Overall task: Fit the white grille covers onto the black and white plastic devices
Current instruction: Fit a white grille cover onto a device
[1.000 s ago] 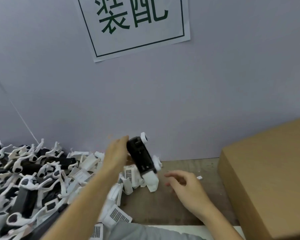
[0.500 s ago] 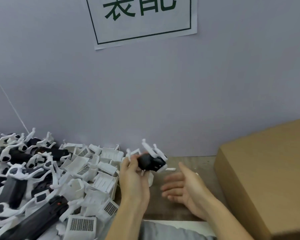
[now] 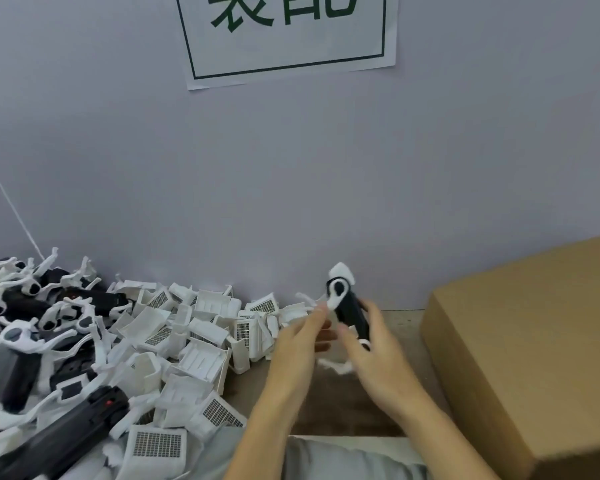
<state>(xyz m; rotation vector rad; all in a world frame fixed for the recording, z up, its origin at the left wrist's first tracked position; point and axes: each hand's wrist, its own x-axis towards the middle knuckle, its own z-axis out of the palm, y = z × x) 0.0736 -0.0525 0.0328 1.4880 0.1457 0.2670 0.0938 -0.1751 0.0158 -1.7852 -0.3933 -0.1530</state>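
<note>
One black and white device [image 3: 352, 315] is held upright above the brown table [image 3: 343, 407], its white ring end on top. My right hand [image 3: 378, 358] grips its black body from the right. My left hand [image 3: 295, 351] meets it from the left, thumb tip at the white end and fingers curled toward the body; motion blur hides the exact contact. A blurred white piece [image 3: 336, 365] shows below the hands. Loose white grille covers [image 3: 205, 341] lie heaped left of my hands. Further left is a pile of black and white devices [image 3: 32, 341].
A large closed cardboard box [image 3: 534, 341] stands on the right, close to my right hand. A grey wall rises right behind the table, with a paper sign [image 3: 284, 29] on it. Grey fabric [image 3: 343, 459] covers the near edge.
The device has swung from lying across my left hand to standing upright. My right hand, open below it before, has closed round its black body. Both hands shifted slightly right.
</note>
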